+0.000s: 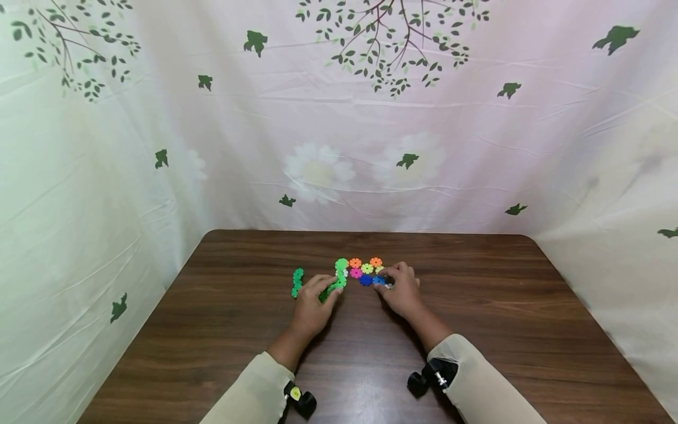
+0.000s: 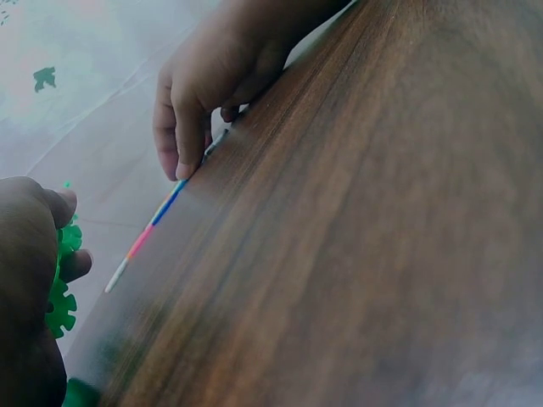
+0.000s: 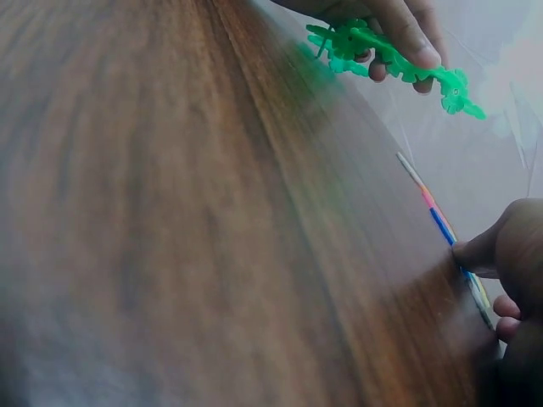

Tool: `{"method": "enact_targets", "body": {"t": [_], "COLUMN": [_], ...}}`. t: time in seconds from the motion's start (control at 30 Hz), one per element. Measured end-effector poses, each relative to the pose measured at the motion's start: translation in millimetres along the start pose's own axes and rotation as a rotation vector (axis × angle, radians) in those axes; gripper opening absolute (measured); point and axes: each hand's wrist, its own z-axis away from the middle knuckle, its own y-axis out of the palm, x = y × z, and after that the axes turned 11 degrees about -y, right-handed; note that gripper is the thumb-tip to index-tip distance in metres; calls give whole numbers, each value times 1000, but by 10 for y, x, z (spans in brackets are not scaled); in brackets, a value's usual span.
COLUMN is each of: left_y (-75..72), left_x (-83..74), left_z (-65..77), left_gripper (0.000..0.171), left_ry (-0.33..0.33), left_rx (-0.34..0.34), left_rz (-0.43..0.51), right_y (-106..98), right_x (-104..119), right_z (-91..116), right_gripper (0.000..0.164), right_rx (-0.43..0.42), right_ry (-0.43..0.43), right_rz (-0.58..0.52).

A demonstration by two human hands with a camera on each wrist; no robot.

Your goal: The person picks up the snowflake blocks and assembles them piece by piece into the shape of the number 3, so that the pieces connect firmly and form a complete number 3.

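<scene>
In the head view my left hand [image 1: 312,309] pinches a chain of green notched interlocking discs [image 1: 341,282]. The right wrist view shows this green chain [image 3: 399,61] raised off the table, thumb and fingers on either side of it. My right hand [image 1: 404,288] grips the right part of a flat group of coloured discs lying on the table, with orange discs [image 1: 355,262], a pink disc [image 1: 356,273] and a dark blue disc [image 1: 365,281]. Its thumb and fingertips are at the blue and yellow discs, and the palm hides some pieces.
A separate short row of green discs [image 1: 298,282] lies left of my left hand. The brown wooden table [image 1: 371,365] extends around both hands, with a printed curtain [image 1: 349,118] behind its far edge and along both sides.
</scene>
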Motion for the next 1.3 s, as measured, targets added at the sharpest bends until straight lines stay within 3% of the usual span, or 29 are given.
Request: {"method": "enact_targets", "body": {"t": [0.73,1.3], "left_y": [9,14], "left_x": [18,7], "left_z": [4,6], "left_gripper": [29,28], "left_ry": [6,-4], "left_rx": [6,1], "left_rz": [-13,-7], "right_y": [3,11], "right_x": [-24,0], "right_z": [-19,-6], "right_gripper": [20,23], "right_rx": [72,-13], "right_ry": [41,-44], "right_rz": [4,-61]}}
